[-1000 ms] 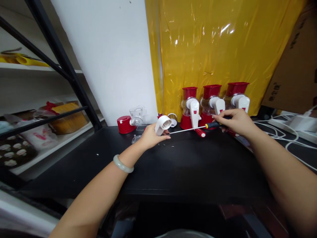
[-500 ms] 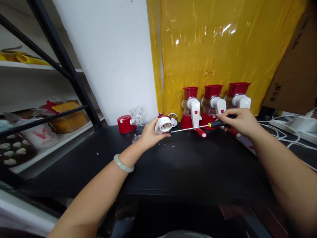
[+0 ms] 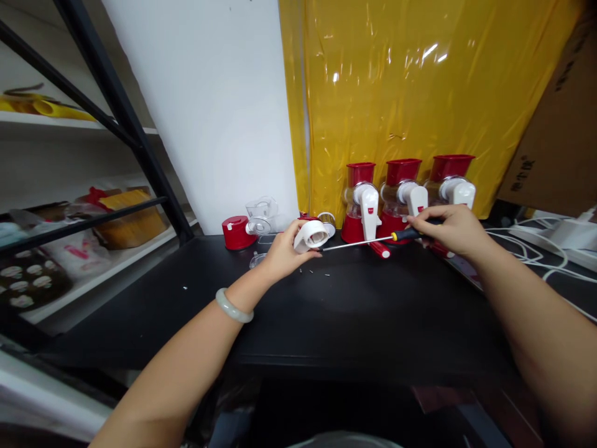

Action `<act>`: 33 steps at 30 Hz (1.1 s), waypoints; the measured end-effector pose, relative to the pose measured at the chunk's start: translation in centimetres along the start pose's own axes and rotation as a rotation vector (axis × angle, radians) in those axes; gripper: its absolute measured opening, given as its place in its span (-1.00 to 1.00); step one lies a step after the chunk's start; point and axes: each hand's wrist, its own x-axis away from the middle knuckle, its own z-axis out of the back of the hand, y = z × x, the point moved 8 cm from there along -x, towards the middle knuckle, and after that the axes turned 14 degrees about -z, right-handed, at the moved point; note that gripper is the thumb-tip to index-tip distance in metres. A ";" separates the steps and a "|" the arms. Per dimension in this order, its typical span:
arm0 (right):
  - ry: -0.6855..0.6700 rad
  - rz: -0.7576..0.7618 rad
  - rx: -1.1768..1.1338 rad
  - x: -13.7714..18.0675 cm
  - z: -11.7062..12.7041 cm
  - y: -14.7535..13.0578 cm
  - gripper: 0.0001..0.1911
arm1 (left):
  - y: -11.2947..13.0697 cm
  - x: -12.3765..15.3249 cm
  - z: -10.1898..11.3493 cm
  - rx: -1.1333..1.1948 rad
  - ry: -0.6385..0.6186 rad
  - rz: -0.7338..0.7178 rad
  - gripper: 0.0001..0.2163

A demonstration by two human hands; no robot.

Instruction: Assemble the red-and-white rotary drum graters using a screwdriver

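My left hand [image 3: 285, 252] is closed around a white plastic crank handle [image 3: 305, 237], its round hollow end facing me. My right hand [image 3: 445, 227] grips the black and yellow handle of a screwdriver [image 3: 359, 243]. The long shaft points left, and its tip is by my left fingertips at the underside of the crank handle; whether it sits in a screw is hidden. Several small screws [image 3: 327, 274] lie on the black table below. Behind my hands stand red and white rotary graters [image 3: 367, 205], the right ones partly covered by my right hand.
A red grater base [image 3: 237, 233] and a clear plastic housing [image 3: 262, 214] stand left of my left hand. A metal drum [image 3: 328, 221] sits behind the crank handle. White cables [image 3: 536, 249] and a power strip lie at the right. A black shelf frame [image 3: 135, 143] rises at the left.
The crank handle has tilted slightly in my left hand, its round end turning a little. The screwdriver stays nearly where it was, and the view has shifted slightly.
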 end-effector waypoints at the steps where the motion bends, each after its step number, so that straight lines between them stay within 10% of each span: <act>1: 0.003 0.001 0.007 0.0 0.0 0.0 -0.60 | -0.1 0.0 -0.1 0.016 -0.009 0.010 -0.42; 33: 0.060 0.107 -0.052 -0.3 -1.0 -0.2 -0.59 | -1.7 0.4 -1.6 0.229 -0.138 0.065 -0.44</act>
